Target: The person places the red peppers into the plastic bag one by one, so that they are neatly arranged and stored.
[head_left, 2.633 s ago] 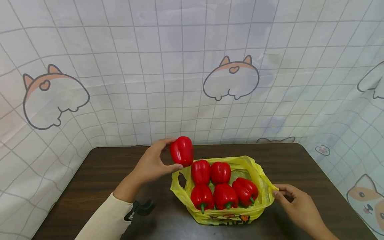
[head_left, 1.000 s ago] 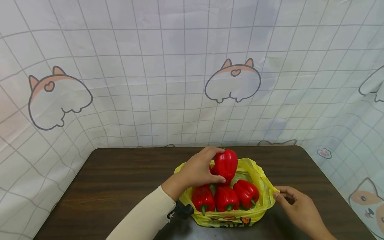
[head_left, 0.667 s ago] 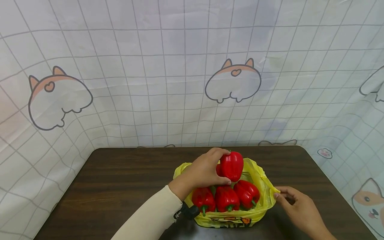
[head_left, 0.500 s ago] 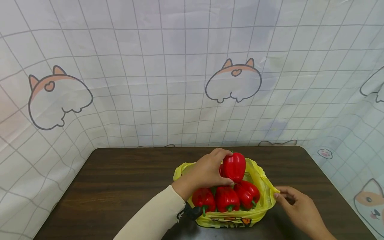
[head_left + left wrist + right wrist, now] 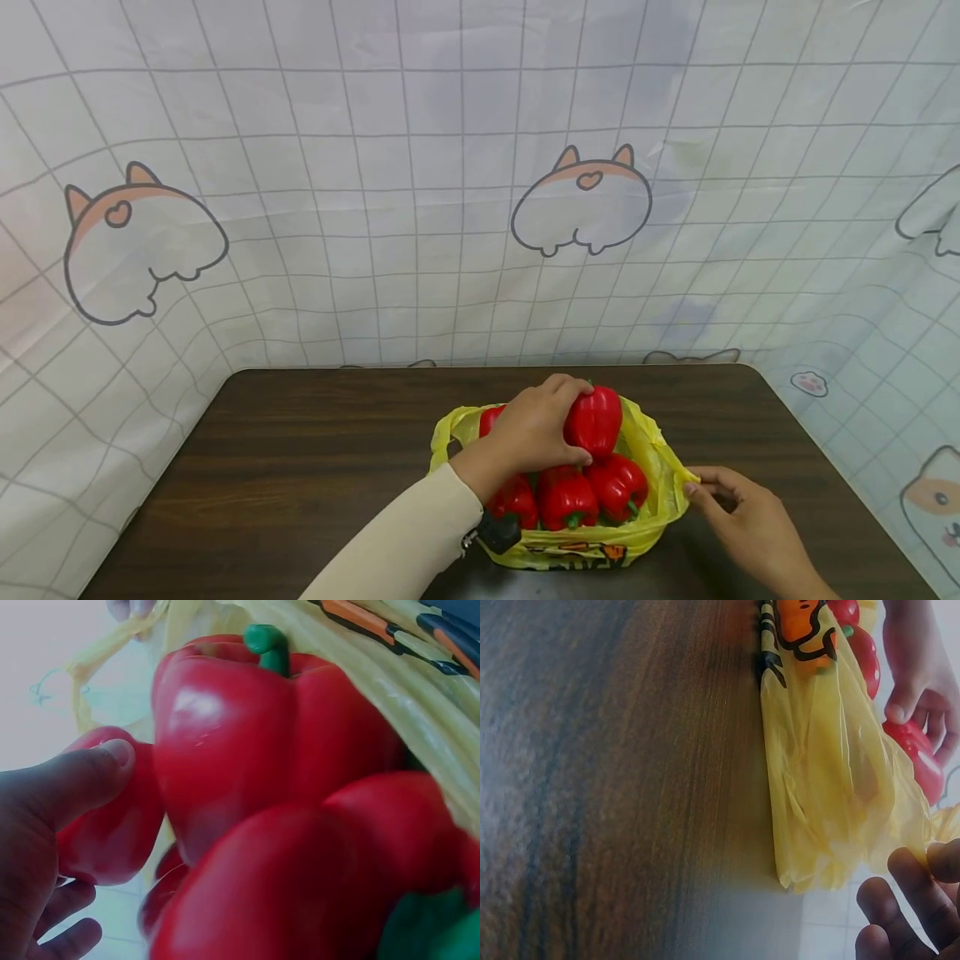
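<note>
A red bell pepper (image 5: 597,422) is gripped between the thumb and fingers of my left hand (image 5: 534,427), over the back right of a yellow plastic bag (image 5: 663,475). Other red bell peppers lie in the bag, among them a front middle pepper (image 5: 566,498) and a front right one (image 5: 617,486) with green stems; my left hand and forearm partly cover the rest. In the left wrist view the held pepper (image 5: 112,825) sits beside a larger-looking pepper (image 5: 225,742). My right hand (image 5: 750,521) pinches the bag's right edge, pulling it to a point.
The bag stands on a dark wood-grain table (image 5: 300,467). A grid-patterned cloth (image 5: 420,208) with cartoon dogs hangs behind and at the sides. A black strap device (image 5: 498,531) on my left wrist overlaps the bag's front left rim.
My left hand has carried the pepper from the bag's left side rightward over it, then slowly further right and slightly down. My right hand keeps its pinch on the bag's edge.
</note>
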Tool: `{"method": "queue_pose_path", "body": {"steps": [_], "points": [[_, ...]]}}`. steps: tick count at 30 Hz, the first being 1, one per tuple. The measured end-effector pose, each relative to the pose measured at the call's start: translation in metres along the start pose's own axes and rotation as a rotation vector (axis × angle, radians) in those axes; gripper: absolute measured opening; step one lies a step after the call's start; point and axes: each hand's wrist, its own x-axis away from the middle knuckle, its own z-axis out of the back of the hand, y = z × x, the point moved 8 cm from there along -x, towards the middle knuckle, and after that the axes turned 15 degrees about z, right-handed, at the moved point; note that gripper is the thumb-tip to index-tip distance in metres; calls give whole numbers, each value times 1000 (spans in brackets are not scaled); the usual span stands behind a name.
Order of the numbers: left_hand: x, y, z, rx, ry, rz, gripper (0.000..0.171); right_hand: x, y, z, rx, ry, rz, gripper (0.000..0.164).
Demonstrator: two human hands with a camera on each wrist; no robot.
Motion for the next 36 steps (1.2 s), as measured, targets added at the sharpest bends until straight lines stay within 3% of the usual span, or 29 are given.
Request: {"method": "queue_pose_path", "body": {"steps": [6, 14, 21, 30, 36], "points": [[-2, 4, -5, -33, 14, 23, 87, 1, 1, 0, -3, 1, -2, 39], [-1, 11, -12, 1, -40, 21, 88, 1, 1, 0, 4, 2, 1, 39], [-7, 8, -9, 34, 18, 45, 89, 1, 0, 0, 8, 5, 17, 37], [-14, 15, -12, -24, 63, 55, 88, 1, 1, 1, 8, -1, -4, 39], [-15, 15, -19, -60, 39, 87, 89, 1, 2, 2, 1, -10, -21, 41]]}}
